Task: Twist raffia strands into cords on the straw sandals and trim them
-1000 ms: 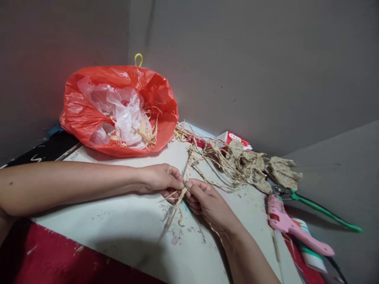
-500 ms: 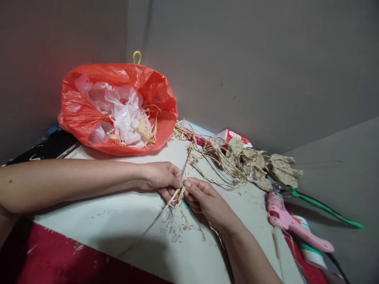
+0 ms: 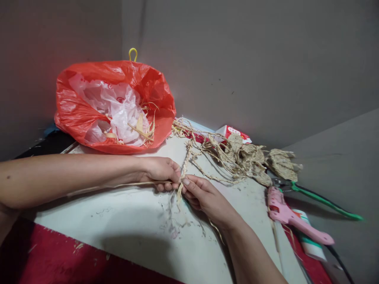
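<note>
My left hand (image 3: 161,171) and my right hand (image 3: 204,197) meet over a white table top (image 3: 133,221), both pinched on a thin braid of dry straw (image 3: 186,161). The braid runs away from my fingers toward a heap of straw cord (image 3: 225,156). A long loose straw strand (image 3: 118,185) lies sideways under my left hand and along my left forearm. Short loose ends hang below my fingertips.
A red plastic bag (image 3: 154,98) holding clear plastic and straw scraps sits at the back left against the wall. Woven straw pieces (image 3: 281,163), green-handled pliers (image 3: 319,201), a pink glue gun (image 3: 293,221) and a red-and-white box (image 3: 233,132) lie to the right.
A long straw strand that hung down toward me now lies pulled out sideways to the left under my left hand. Both hands stayed pinched on the braid.
</note>
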Available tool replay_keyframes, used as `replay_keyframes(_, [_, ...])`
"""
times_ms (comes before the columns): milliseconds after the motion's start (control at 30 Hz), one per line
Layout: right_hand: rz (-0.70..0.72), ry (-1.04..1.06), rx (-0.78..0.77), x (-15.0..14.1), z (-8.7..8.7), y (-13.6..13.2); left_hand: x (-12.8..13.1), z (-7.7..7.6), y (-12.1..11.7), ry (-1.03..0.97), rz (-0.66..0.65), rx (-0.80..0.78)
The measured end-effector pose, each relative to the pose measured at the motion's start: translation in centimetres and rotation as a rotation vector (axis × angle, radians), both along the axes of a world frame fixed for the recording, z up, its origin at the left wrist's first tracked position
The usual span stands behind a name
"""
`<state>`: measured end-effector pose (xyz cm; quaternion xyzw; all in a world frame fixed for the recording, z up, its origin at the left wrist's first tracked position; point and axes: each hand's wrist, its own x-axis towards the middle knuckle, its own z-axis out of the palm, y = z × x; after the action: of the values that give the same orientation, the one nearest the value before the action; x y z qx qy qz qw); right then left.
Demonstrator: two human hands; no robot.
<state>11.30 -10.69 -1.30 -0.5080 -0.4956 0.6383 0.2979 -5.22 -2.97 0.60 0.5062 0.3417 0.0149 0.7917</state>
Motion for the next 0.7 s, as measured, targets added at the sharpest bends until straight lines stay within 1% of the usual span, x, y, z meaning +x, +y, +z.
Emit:
replay_keyframes(167, [0.008, -0.026, 0.017, 0.1, -0.1, 0.1, -0.2, 0.4, 0.7, 0.012, -0.079, 0.155])
replay_keyframes(267, [0.009, -0.048, 0.037, 0.1, -0.2, 0.1, -0.4, 0.2, 1.1, 0.01, -0.078, 0.24])
replay_keyframes(367, [-0.005, -0.086, 0.069, 0.1, -0.3, 0.0, -0.5, 0.1, 1.5, 0.036, -0.068, 0.36])
replay_keyframes(533, [-0.039, -0.129, 0.107, 0.0, -0.3, 0.0, -0.9, 0.5, 1.5, 0.058, -0.088, 0.589])
replay_keyframes(600, [-0.039, -0.14, 0.115, -0.1, -0.4, 0.0, -0.9, 0.7, 1.3, 0.047, -0.11, 0.617])
replay_keyframes(700, [-0.041, -0.161, 0.128, -0.1, -0.4, 0.1, -0.9, 0.7, 0.9, 0.026, -0.121, 0.601])
